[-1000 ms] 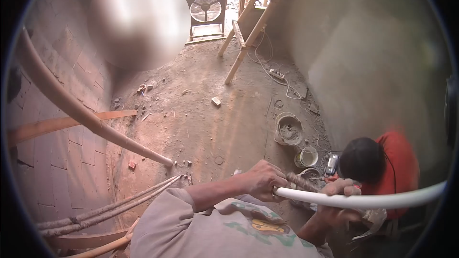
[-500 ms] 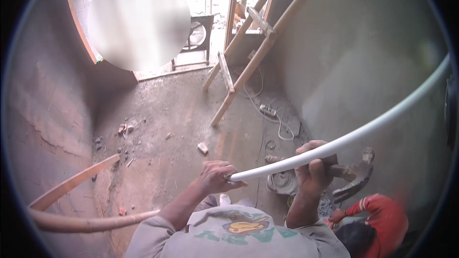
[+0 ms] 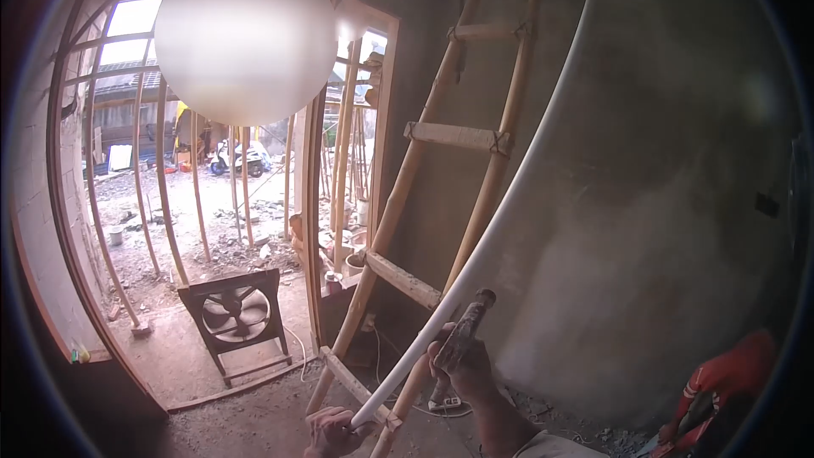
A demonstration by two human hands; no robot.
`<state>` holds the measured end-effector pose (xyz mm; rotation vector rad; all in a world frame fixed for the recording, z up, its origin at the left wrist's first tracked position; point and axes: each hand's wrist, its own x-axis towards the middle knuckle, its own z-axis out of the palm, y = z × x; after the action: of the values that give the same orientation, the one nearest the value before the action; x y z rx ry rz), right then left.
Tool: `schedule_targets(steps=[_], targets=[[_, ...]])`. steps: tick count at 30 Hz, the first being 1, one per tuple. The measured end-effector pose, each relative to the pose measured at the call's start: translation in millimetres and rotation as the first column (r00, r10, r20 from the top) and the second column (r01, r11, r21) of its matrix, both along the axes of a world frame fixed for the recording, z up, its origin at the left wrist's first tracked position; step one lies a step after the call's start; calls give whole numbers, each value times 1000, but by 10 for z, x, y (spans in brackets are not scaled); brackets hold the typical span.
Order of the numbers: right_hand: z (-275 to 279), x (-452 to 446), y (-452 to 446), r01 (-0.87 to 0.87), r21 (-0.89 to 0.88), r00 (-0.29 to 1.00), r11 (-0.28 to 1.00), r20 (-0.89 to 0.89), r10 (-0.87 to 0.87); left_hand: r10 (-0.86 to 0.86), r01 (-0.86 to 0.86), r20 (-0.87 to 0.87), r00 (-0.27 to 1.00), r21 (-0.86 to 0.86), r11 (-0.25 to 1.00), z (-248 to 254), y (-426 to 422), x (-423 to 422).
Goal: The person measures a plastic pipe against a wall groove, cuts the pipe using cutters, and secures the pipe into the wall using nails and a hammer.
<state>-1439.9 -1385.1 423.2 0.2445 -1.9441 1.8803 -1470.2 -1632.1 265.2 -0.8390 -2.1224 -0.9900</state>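
A long, thin white pipe [image 3: 517,178] slants from the bottom middle up to the upper right and bends slightly. My left hand [image 3: 333,434] is closed around its lower end. Farther up, my right hand [image 3: 462,365] is wrapped round a dirty claw hammer [image 3: 465,326], its fingers against the pipe. The hammer's head points up, and part of the handle is hidden by the hand. Just behind the pipe leans a bamboo ladder [image 3: 381,212], its lower rungs partly covered by my hands and the pipe.
A floor fan [image 3: 236,315] stands by the doorway at the left. Upright poles [image 3: 165,178] fill the opening. A plastered wall [image 3: 644,229] rises on the right. At the lower right another person in a red sleeve [image 3: 721,382] crouches low. A white cable [image 3: 297,348] lies near the fan.
My view has tilted up, bringing the doorway and more of the ladder into sight. The pipe has swung from a shallow slant to a steep one, with both hands still on it.
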Motion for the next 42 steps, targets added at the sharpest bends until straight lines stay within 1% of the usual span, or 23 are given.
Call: schedule_targets(steps=[2,3,4,5,6,9,11,13,16,19,22,25,27,28,29,30,32,34,36,38,40,41,42], targets=[[364,-371,-195,-43,-3,989,999,-140,42,4,-5,-27,1000,-31,1000,466,-284,-533],[493,-544,-177,51,51,994,997,-104,-45,-6,5,-41,999,-13,1000,675,-365,-757],[582,-753,-82,116,60,984,991,-143,-107,-13,14,-52,999,13,1000,854,-394,-975],[648,-900,23,181,73,972,981,-168,-166,-33,36,-64,997,37,999,923,-432,-1165],[787,-1075,87,204,-49,972,978,-105,-209,-54,56,-57,997,49,997,946,-463,-1375],[1147,-1594,521,419,-72,898,905,-114,-425,-105,105,-21,994,17,994,1182,-470,-1670],[1451,-1924,788,499,-29,854,866,-152,-497,-99,101,-50,994,36,994,1384,-516,-1907],[1776,-2192,916,567,-40,818,823,-87,-568,-37,43,-129,991,39,998,1566,-702,-2119],[2064,-2750,1292,677,120,736,727,-141,-662,-28,32,-61,998,66,997,1500,-847,-2495],[2443,-3291,1576,854,453,451,256,-400,-798,-23,23,-8,1000,87,996,1504,-719,-2854],[2818,-3716,1793,852,457,197,-255,-732,-653,-70,75,-37,997,148,986,1614,-495,-3298],[3092,-4098,2061,745,653,361,-134,-564,-743,-127,123,10,992,189,974,1589,-283,-3793],[3085,-4065,1865,666,731,390,-147,-510,-767,-133,110,123,983,182,977,1630,-109,-4143],[3106,-4162,1879,609,779,408,-149,-469,-783,-188,160,138,972,189,969,1639,26,-4289],[3074,-4229,1920,591,718,367,-367,-645,-670,-232,203,112,966,220,954,1807,207,-4540],[2994,-4280,2150,645,617,351,-452,-764,-542,-255,234,49,966,266,935,2040,436,-4836],[2935,-4303,2241,716,633,409,-295,-722,-558,-310,275,126,942,236,932,2518,802,-5331],[2984,-4271,2112,686,657,423,-312,-710,-563,-366,312,150,918,294,903,3164,1248,-5659],[3076,-4268,2162,646,693,458,-319,-687,-564,-363,293,211,908,301,907,3569,1505,-5807],[3133,-4207,2244,632,751,519,-190,-593,-615,-358,284,239,903,293,913,3944,1621,-5911],[3177,-4127,2365,573,805,530,-156,-508,-679,-354,276,268,896,288,917,4259,1653,-5959],[3205,-4112,2383,519,844,522,-133,-437,-733,-375,275,239,896,365,890,4429,1685,-5989],[3228,-4091,2371,465,879,507,-108,-364,-781,-341,256,256,904,314,914,4586,1662,-6017]])
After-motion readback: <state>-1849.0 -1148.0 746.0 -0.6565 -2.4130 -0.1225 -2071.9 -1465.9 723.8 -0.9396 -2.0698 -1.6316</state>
